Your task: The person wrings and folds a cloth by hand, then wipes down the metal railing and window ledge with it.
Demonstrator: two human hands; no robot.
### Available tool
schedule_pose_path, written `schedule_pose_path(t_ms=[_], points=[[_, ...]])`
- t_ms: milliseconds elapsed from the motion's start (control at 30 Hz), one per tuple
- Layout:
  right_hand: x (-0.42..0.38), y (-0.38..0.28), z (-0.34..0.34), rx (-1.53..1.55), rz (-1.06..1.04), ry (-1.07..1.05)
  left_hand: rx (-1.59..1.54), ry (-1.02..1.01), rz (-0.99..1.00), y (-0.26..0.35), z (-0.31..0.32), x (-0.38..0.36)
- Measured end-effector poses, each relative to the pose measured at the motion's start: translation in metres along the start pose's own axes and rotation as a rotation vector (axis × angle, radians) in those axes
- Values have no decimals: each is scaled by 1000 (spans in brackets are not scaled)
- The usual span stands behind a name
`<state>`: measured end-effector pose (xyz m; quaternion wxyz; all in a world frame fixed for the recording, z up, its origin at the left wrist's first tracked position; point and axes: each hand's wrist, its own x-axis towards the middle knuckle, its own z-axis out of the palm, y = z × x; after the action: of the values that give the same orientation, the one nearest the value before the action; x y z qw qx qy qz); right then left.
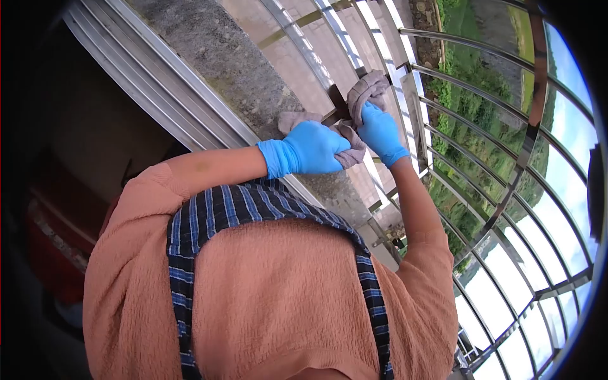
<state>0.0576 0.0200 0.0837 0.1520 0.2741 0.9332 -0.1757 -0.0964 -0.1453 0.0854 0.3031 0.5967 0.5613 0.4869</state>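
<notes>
My left hand (310, 149), in a blue glove, is closed around a bunched grey-brown cloth (353, 144), whose folds stick out on both sides of the fist. Just to the right and a little farther out, my right hand (381, 132) wears a matching glove. Its fingers grip a looped, crumpled piece of grey-brown cloth (367, 90). Both hands are over the flat metal bars (339, 98) of the cage floor, close to a crossbar. Whether the two bunches belong to one cloth I cannot tell.
A rough concrete ledge (218, 57) and a metal window track (152, 82) run diagonally on the left. Curved metal cage bars (475, 98) rise on the right, with greenery (472, 145) outside. Paving shows below the floor bars.
</notes>
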Motion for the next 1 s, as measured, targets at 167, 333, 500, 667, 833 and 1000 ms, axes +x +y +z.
schedule_pose_path(t_ms=[167,333,500,667,833,1000], points=[[57,-8,22,-595,46,-531,57,31,22,-4,-12,-11],[103,4,48,-787,101,-998,161,-16,-40,-6,-27,-16],[79,11,50,-733,104,-605,190,7,-35,-16,-33,-30],[48,14,74,-486,196,-130,198,-66,-73,-22,-43,-44],[29,-16,52,-181,354,19,169,-20,-55,-8,-47,-37],[-40,-22,70,507,690,249,90,-154,-134,23,-67,-24]])
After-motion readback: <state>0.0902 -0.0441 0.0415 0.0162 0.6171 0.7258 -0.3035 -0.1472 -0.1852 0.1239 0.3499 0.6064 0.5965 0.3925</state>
